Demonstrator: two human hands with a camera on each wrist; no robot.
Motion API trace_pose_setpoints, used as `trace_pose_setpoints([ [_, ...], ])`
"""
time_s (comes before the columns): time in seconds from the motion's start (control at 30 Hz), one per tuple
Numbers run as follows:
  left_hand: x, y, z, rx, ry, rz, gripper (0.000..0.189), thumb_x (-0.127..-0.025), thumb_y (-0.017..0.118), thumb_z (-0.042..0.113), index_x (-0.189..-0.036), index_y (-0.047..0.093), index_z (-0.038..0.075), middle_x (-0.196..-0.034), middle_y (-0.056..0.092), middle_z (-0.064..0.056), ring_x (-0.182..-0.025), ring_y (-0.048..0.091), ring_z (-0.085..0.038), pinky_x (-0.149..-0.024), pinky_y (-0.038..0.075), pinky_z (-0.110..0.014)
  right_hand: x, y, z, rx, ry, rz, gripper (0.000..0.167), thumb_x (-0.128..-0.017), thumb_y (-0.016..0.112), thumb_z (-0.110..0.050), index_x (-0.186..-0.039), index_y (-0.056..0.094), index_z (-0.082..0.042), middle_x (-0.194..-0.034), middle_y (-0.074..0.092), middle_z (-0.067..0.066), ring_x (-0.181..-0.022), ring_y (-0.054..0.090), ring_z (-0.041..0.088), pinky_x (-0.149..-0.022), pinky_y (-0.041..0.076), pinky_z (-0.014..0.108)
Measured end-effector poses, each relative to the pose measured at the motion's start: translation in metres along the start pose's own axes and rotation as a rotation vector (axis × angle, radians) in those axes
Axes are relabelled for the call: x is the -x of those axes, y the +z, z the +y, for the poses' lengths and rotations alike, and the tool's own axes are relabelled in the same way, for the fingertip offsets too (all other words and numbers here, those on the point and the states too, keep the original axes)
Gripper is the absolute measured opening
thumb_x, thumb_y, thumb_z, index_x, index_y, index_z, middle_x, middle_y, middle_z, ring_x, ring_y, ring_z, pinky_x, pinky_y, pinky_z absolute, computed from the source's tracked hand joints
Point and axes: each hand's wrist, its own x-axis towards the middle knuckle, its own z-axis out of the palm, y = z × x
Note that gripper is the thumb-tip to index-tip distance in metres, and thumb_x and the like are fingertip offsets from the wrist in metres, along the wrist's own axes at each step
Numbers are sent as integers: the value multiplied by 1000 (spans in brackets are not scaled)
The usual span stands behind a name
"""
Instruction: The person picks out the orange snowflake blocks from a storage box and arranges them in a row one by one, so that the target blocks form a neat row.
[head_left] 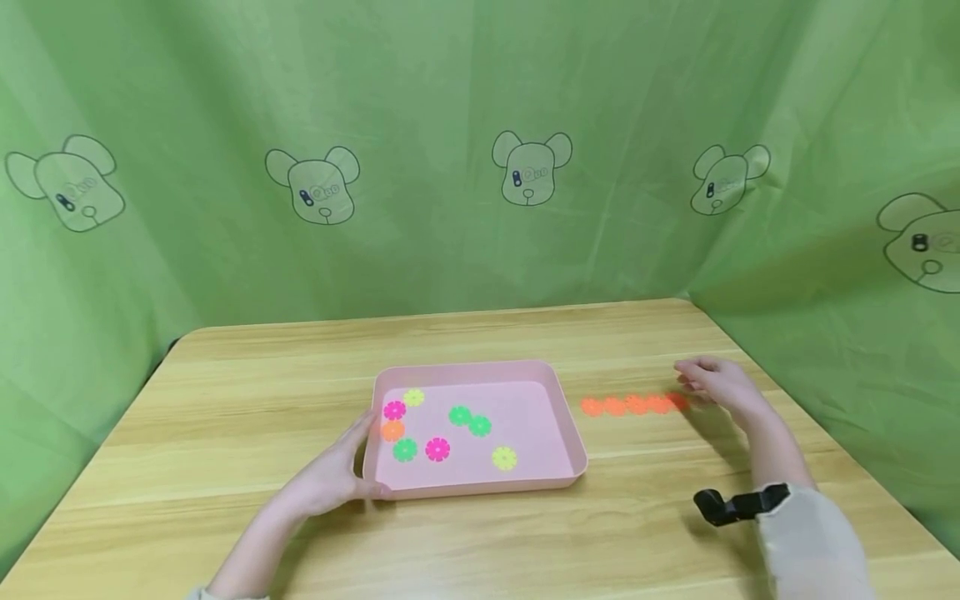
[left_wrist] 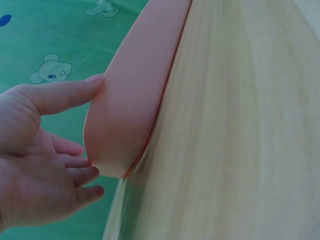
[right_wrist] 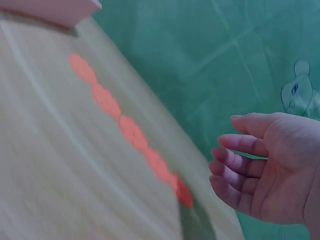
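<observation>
My left hand (head_left: 330, 479) holds the left front corner of a shallow pink tray (head_left: 487, 487), thumb at the front wall and fingers along the left side. In the left wrist view, the thumb tip touches the tray wall (left_wrist: 125, 90). Inside the tray lie several notched plastic discs, among them a pink disc (head_left: 437, 449), a yellow disc (head_left: 505, 458) and an orange disc (head_left: 393, 430). Right of the tray, several orange discs (head_left: 636, 404) form a row, edge to edge. Just past its right end hovers my right hand (head_left: 723, 387), fingers loosely bent and holding nothing.
All of this stands on a wood-grain table (head_left: 247, 375). A green curtain (head_left: 420, 83) with bear-head drawings hangs behind and on both sides. A black strap mount (head_left: 738, 504) sits on the right wrist.
</observation>
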Motion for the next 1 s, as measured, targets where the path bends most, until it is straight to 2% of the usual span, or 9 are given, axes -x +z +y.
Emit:
trace_pose_setpoints([
  [0.1,0,0,0,-5,-4,1,107,-66,81,22,-146,15,-3,-152,11,-22,-138,10,-38,-109,10,-55,-1,6,-16,8,-32,-20,63,-98,41,-37,-130,37,17,-121,50,34,-105,55,34,-82,50,36],
  [0.2,1,-1,0,-3,-5,2,107,-66,81,21,-146,15,-3,-152,11,-22,-138,10,-38,-109,10,-55,-4,13,-30,-14,-57,-39,62,-97,43,-37,-130,38,15,-120,50,33,-107,53,39,-84,50,38],
  [0.33,0,-1,0,4,-6,1,107,-66,81,21,-146,15,-3,-152,11,-22,-138,10,-38,-108,10,-56,-10,23,-48,-51,-100,-56,58,-96,47,-35,-127,41,14,-114,55,28,-102,56,34,-82,51,37],
  [0.47,0,-1,0,10,-5,1,107,-66,81,21,-146,14,-2,-152,10,-21,-138,9,-38,-108,10,-56,-17,36,-67,-112,-140,-79,50,-95,52,-25,-123,45,15,-107,60,21,-96,60,26,-80,53,33],
  [0.73,0,-1,0,8,-2,2,107,-66,81,21,-147,14,-2,-152,10,-21,-138,9,-38,-108,10,-56,-28,69,-104,-148,-185,-156,44,-90,59,-17,-120,49,13,-107,60,22,-88,62,19,-79,53,31],
  [0.87,-1,-1,0,9,-1,-1,106,-67,81,21,-147,14,-2,-152,10,-21,-138,9,-38,-108,10,-57,-33,87,-122,-184,-212,-197,43,-89,61,-12,-120,49,15,-107,60,25,-90,63,25,-80,53,34],
  [1.0,0,-1,1,16,1,-5,106,-67,80,19,-147,14,-1,-152,10,-20,-138,9,-38,-108,11,-58,-39,105,-139,-178,-228,-238,43,-87,63,-14,-119,51,13,-107,61,23,-95,61,31,-82,52,38],
])
